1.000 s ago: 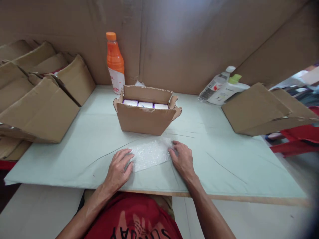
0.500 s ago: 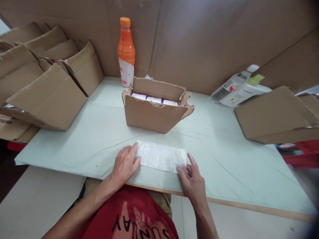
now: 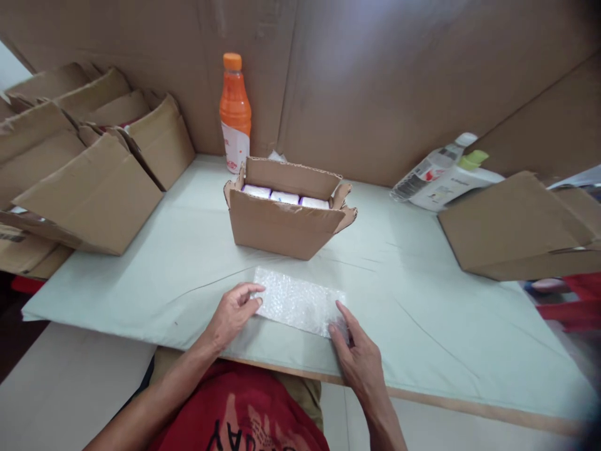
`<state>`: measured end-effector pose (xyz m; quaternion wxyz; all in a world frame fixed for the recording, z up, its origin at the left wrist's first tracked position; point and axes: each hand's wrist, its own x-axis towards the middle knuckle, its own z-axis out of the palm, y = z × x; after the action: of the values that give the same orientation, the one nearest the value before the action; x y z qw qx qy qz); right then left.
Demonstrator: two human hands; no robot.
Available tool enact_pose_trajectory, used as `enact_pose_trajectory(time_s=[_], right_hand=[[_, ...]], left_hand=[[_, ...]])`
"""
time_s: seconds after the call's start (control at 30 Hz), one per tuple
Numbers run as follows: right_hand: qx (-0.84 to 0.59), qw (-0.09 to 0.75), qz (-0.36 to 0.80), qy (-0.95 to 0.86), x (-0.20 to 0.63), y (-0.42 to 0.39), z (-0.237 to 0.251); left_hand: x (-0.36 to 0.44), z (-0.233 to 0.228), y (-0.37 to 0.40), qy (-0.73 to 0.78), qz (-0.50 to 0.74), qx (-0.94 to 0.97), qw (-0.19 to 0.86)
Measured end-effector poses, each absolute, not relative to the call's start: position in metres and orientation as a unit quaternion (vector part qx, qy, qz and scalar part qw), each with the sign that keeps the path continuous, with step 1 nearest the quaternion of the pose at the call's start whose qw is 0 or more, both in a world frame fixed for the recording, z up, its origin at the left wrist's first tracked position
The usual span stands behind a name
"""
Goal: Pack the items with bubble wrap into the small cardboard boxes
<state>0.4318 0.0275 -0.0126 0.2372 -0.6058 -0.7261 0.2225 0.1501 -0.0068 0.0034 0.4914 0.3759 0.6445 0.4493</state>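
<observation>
A folded strip of clear bubble wrap (image 3: pixel 298 304) lies near the front of the table, slightly slanted. Its left end is between the thumb and fingers of my left hand (image 3: pixel 233 316). At the other end, my right hand (image 3: pixel 357 352) grips the wrap with thumb and forefinger. Just beyond the strip stands an open cardboard box (image 3: pixel 282 232), its flaps raised. Inside it, three white packs (image 3: pixel 285 198) with purple edges sit in a row.
Several open cardboard boxes (image 3: pixel 89 194) crowd the left side. An orange bottle (image 3: pixel 235 113) stands behind the middle box. On the right, a clear bottle (image 3: pixel 429 169) and a white bottle (image 3: pixel 446 186) lean near another carton (image 3: pixel 511 225). Cardboard walls (image 3: pixel 375 81) enclose the back.
The camera view has tilted a little upward. My left fingers have shifted along the wrap's left end, and the strip has turned slightly, its right end nearer me.
</observation>
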Motion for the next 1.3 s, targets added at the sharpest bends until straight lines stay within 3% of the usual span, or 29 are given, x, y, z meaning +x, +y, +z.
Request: enact_pose_trajectory(time_s=[0.13,0.33,0.47,0.6,0.77,0.9,1.07,1.3], right_hand=[[-0.528,0.262,0.230,-0.774,0.435,0.035,0.004],[-0.410,0.408,0.089,-0.811,0.429,0.059,0.088],[-0.396,0.475,0.004,-0.786,0.400,0.108,0.149],[-0.436,0.373,0.074,-0.816,0.364,0.177,0.182],[-0.444,0.094,0.181,-0.873,0.336,0.231,0.202],[-0.438,-0.074,0.135,-0.886,0.320,0.240,0.214],[-0.403,-0.140,0.055,-0.903,0.303,0.243,0.213],[-0.385,-0.191,0.047,-0.902,0.294,0.238,0.208]], left_hand=[[0.151,0.011,-0.003,0.644,0.411,0.483,0.427],[0.129,0.079,0.004,0.526,0.456,0.718,0.000],[0.100,0.133,0.044,0.531,0.454,0.701,-0.140],[0.075,0.166,0.102,0.583,0.376,0.717,-0.068],[0.051,0.190,0.153,0.652,0.136,0.738,0.110],[0.047,0.196,0.177,0.641,0.015,0.749,0.167],[0.060,0.192,0.195,0.638,-0.042,0.747,0.182],[0.078,0.196,0.192,0.621,-0.115,0.759,0.159]])
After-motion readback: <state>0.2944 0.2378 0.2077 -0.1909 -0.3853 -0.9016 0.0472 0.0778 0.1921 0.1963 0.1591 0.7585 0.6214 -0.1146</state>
